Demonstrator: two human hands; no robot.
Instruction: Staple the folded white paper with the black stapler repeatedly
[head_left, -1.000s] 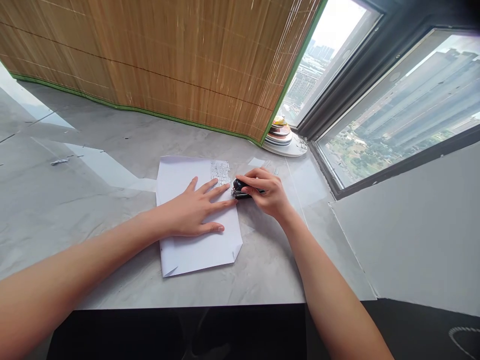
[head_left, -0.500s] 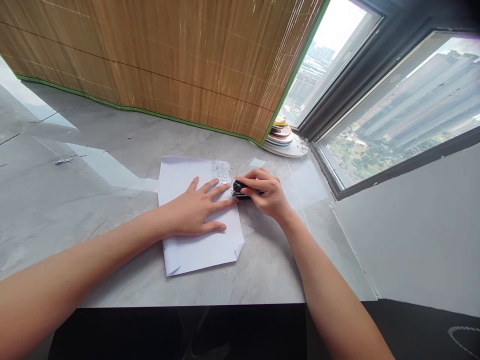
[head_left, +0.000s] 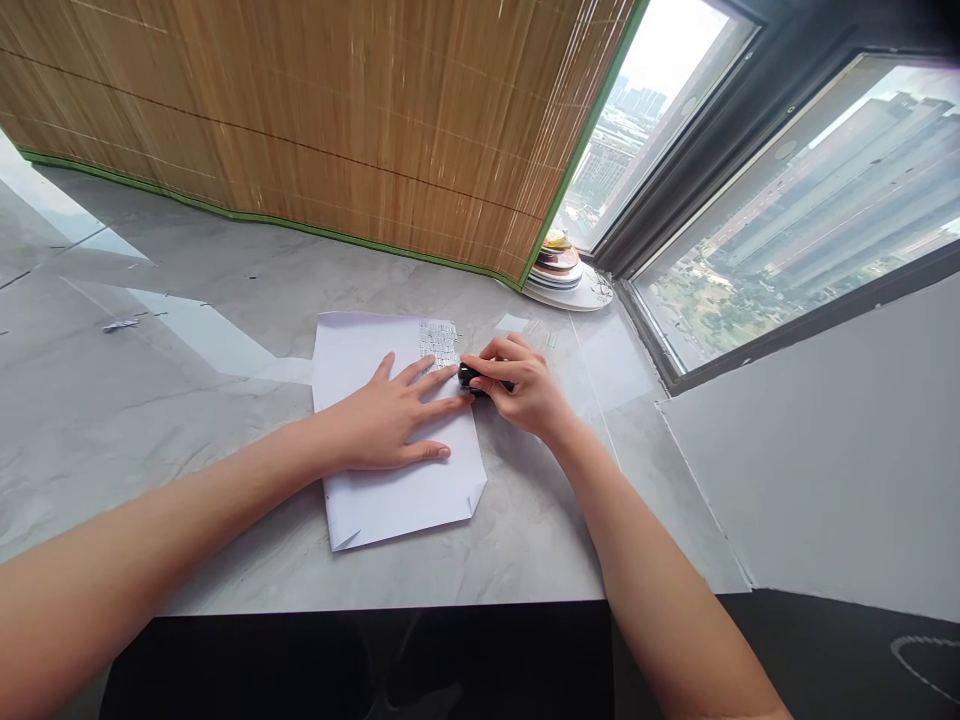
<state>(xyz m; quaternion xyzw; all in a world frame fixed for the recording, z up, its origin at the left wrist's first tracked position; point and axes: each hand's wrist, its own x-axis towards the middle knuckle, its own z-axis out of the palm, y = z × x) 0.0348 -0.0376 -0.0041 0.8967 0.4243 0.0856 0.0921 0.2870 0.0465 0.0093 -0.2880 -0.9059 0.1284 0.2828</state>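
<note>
White paper lies flat on a grey marbled counter (head_left: 150, 410) in the head camera's view, its two near corners folded, as a person works a small black stapler (head_left: 466, 376) at the right-hand edge of the sheet (head_left: 397, 510). A dense patch of metal staples (head_left: 437, 340) covers the sheet's far right corner.

Good work here would seem to call for a square approach to the edge, one firm, even squeeze, and spacing matched to the rows above. The spread fingers lie very near the stapler's nose, and drawing them back a little would look safer; the steadying pressure ought to stay light enough not to crease the paper.

The left hand (head_left: 394, 415) rests palm down, fingers fanned apart, its forearm reaching in from the lower left. The right hand (head_left: 521, 385) is clamped around the stapler, thumb below and fingers above, its forearm rising from the lower right. Whether the stapler is fully pressed cannot be told; the hand covers most of it.
</note>
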